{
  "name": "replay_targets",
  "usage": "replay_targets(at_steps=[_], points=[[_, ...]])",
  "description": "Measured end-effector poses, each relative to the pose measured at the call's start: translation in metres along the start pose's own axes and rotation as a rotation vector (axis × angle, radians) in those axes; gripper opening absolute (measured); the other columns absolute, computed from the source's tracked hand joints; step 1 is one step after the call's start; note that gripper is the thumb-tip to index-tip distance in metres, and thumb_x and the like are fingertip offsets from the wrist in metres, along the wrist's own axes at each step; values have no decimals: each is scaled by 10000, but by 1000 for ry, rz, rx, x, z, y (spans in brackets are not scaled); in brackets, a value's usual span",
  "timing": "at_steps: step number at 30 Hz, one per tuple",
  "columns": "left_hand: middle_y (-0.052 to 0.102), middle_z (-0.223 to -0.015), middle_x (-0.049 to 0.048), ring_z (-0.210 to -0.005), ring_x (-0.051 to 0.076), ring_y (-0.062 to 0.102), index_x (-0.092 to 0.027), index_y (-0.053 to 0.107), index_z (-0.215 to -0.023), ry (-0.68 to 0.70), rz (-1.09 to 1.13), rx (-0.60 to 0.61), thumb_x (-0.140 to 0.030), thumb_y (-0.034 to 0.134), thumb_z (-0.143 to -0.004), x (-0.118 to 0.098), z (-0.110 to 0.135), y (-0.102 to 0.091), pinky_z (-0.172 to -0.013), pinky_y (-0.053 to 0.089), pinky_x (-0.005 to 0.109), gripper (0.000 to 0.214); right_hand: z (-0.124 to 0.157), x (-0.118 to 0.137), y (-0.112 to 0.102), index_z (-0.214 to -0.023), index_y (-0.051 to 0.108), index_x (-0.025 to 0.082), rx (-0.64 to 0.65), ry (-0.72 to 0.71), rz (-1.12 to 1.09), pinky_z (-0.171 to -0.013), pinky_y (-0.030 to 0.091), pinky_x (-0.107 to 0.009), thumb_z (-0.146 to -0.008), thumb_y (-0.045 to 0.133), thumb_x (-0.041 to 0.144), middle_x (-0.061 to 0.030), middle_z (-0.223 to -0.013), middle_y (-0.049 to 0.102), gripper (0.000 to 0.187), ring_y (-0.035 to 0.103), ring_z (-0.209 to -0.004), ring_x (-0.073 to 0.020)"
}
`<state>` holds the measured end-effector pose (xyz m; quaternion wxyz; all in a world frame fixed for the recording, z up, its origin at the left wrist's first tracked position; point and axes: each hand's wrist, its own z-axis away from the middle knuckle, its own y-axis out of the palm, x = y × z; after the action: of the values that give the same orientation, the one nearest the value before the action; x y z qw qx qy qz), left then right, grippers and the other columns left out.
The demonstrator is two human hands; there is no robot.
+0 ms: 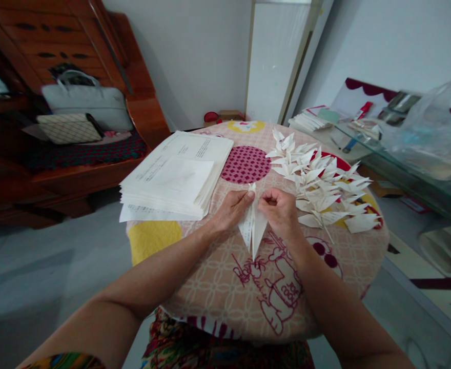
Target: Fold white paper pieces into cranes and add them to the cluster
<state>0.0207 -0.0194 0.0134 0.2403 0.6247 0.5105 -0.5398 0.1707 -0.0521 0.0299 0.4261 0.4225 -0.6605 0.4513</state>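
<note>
A folded piece of white printed paper point(259, 229) is between my hands over the near middle of the round table, its long points directed toward me. My left hand point(233, 207) pinches its upper left side, thumb on top. With curled fingers, my right hand point(281, 209) grips at its right edge; the fingertips are partly hidden. To the right lies a heap of folded paper cranes point(318, 182) with pointed wings. On the left rests a thick stack of printed paper sheets point(164, 164), a smaller blank-looking sheet point(185, 177) on top.
A patterned cloth covers the round table point(218, 287). At the right, a glass shelf point(406, 177) holds a plastic bag point(433, 128), metal containers and papers. A wooden bench point(106, 179) at left bears a grey handbag point(112, 107) and a checked pouch point(69, 128).
</note>
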Motion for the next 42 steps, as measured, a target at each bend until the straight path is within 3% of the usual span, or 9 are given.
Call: replay_targets(at_steps=[6,13,23,28,31,34,42], points=[[335,-561,-39,-514,74,290,-164,453,-612,-19,31,55,-674,516,-899,0,1,-3,-456,198,225,589,0,-1,-3,-613,601,184,8,15,-40,-453,310,-219,-609,603,269,46,-507,523,86,419,-474,-84],[354,-576,-46,-493,58,295,-155,478,-651,51,68,172,-607,544,-916,1,0,-8,-434,221,202,528,2,-4,-5,-631,598,186,-5,-51,-19,-465,345,-217,-642,614,259,38,-531,560,76,473,-483,-91],[329,-544,-58,-468,45,276,-161,443,-610,10,113,186,-629,612,-862,1,0,-5,-407,185,185,558,2,-6,-5,-639,602,188,-10,-83,-18,-456,340,-210,-656,634,242,45,-532,552,66,460,-488,-89],[384,-535,-50,-455,46,310,-154,475,-615,-66,140,86,-624,639,-838,5,0,-5,-407,212,183,546,-1,-10,-9,-709,648,177,46,-28,-121,-489,374,-222,-716,679,321,26,-584,587,148,488,-529,-100],[440,-531,-38,-436,52,348,-148,520,-633,-105,172,-5,-644,651,-814,3,0,-8,-407,238,190,544,-2,-12,-13,-754,685,174,180,57,-222,-538,423,-239,-761,703,435,2,-643,633,262,533,-578,-115],[454,-513,-31,-428,54,360,-143,537,-602,-107,167,-77,-636,670,-797,-2,0,-10,-409,241,198,547,-2,-11,-13,-744,691,175,310,148,-294,-581,465,-259,-692,771,460,-12,-678,665,301,580,-619,-136],[437,-481,-40,-420,46,334,-130,588,-584,-124,213,-81,-583,700,-791,-3,0,-10,-415,218,204,510,1,-11,-9,-656,706,175,295,219,-312,-556,420,-261,-672,788,442,10,-603,629,279,524,-552,-124]])
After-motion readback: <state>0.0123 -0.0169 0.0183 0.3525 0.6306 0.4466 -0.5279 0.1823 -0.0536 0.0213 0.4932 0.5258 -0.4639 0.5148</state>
